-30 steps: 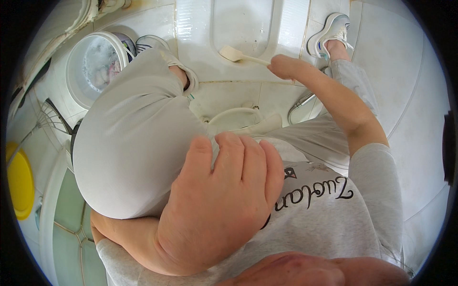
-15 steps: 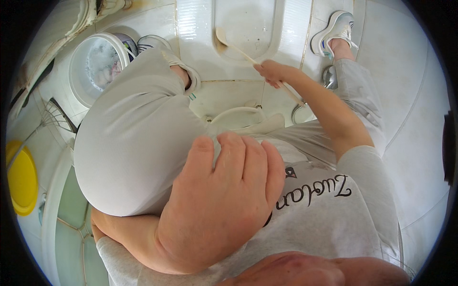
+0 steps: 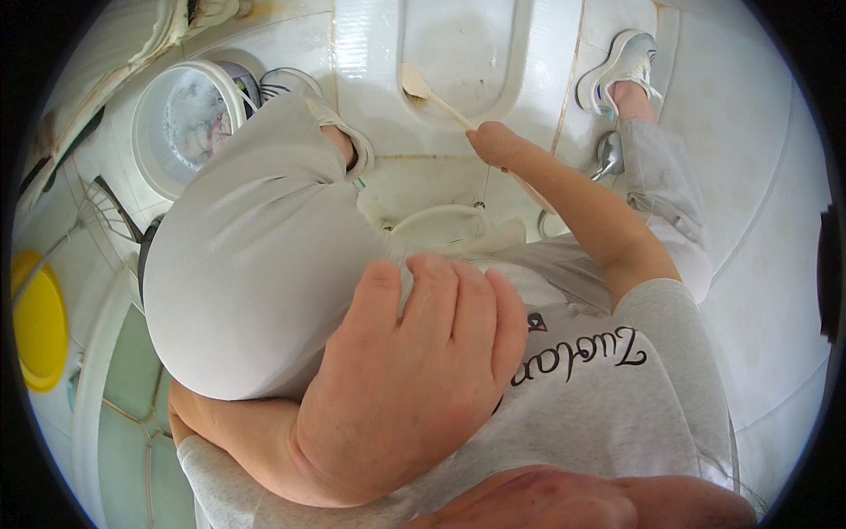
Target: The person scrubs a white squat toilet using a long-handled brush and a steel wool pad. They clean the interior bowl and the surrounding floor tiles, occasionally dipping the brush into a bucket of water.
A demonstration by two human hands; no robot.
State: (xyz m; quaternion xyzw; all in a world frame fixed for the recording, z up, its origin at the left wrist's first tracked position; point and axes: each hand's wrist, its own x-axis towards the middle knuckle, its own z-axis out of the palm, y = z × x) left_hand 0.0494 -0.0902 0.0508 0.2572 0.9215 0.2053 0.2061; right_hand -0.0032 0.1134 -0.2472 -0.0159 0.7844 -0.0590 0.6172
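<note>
My right hand [image 3: 500,146] is closed round the long pale handle of a scrub brush [image 3: 448,108]. The brush head, with brownish bristles under it, rests against the near left inner side of a white squat toilet [image 3: 364,62]. The handle's far end shows below my wrist. Close to the camera, above my lap, hangs my left hand [image 3: 414,379], its back up. Its fingers are loosely bent, the thumb-side finger apart from the others. Nothing shows in it, though its palm is hidden.
On the left stands a white bucket [image 3: 148,145] of foamy water with cloth in it. A yellow lid [image 3: 42,326] and a wire rack-like thing [image 3: 97,207] lie nearer. A shiny metal piece [image 3: 608,154] is by my right shoe [image 3: 621,66]. A pale hose [image 3: 432,213] curves below the toilet.
The brush head has shifted slightly down and right in the toilet, with my right hand a little lower. My left hand stays nearly in place. The whole view has moved slightly.
</note>
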